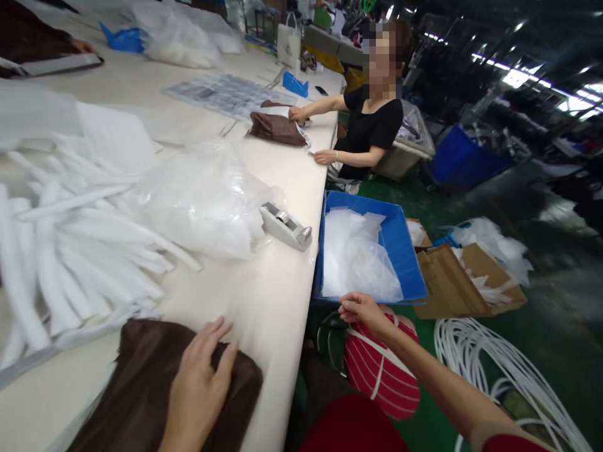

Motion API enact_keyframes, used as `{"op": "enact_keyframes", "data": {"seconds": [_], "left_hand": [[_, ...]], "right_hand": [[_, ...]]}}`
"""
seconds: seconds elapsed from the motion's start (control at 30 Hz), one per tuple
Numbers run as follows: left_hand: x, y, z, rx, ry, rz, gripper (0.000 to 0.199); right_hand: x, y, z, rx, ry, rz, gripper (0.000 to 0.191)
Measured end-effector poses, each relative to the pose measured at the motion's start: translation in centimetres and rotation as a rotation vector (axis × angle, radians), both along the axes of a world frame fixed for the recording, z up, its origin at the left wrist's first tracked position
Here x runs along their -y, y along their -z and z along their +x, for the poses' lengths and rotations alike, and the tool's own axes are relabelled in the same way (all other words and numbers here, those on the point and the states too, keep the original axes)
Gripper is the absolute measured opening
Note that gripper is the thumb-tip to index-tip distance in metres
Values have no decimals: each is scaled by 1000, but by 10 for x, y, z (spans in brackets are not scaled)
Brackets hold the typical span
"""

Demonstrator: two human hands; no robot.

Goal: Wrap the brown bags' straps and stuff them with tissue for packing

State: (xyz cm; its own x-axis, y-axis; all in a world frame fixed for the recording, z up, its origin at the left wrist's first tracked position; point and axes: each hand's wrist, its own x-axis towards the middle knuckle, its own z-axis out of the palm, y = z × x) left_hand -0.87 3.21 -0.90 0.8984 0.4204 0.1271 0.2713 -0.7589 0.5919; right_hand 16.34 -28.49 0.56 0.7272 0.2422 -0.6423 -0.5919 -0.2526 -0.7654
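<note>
Flat on a folded dark brown cloth piece (141, 376), at the table's near edge, rests my left hand (200, 376) with its fingers spread. My right hand (360, 311) hangs off the table's side, just at the near rim of a blue bin (400, 235). Its fingers are curled into a pinch; whatever may be between them is too small to make out. Inside the bin lie white translucent sheets or bags (358, 257). A grey tape dispenser (286, 226) stands on the table edge, touching or close beside a clear plastic bag (202, 201).
White foam strips (89, 251) are heaped at left. Across the table corner, a person (372, 119) handles a brown cloth bundle (277, 127). On the green floor are an open cardboard box (452, 282) and white coiled tubing (494, 364). A red striped cushion (381, 376) sits below my right hand.
</note>
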Motion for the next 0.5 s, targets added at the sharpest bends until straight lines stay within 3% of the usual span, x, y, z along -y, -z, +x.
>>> {"op": "enact_keyframes", "data": {"seconds": [0.1,0.23,0.33,0.5], "left_hand": [[12,29,62,-59,145,-3,47],[23,64,125,-64,200,83,52],[32,76,141,-110,155,183,52],[44,83,137,-151,107,317,55]], "right_hand": [[10,27,36,-18,44,-53,28],[18,67,88,-21,32,-183,14],[21,102,126,-34,24,-261,13],[21,163,186,-33,-1,-408,29]]}}
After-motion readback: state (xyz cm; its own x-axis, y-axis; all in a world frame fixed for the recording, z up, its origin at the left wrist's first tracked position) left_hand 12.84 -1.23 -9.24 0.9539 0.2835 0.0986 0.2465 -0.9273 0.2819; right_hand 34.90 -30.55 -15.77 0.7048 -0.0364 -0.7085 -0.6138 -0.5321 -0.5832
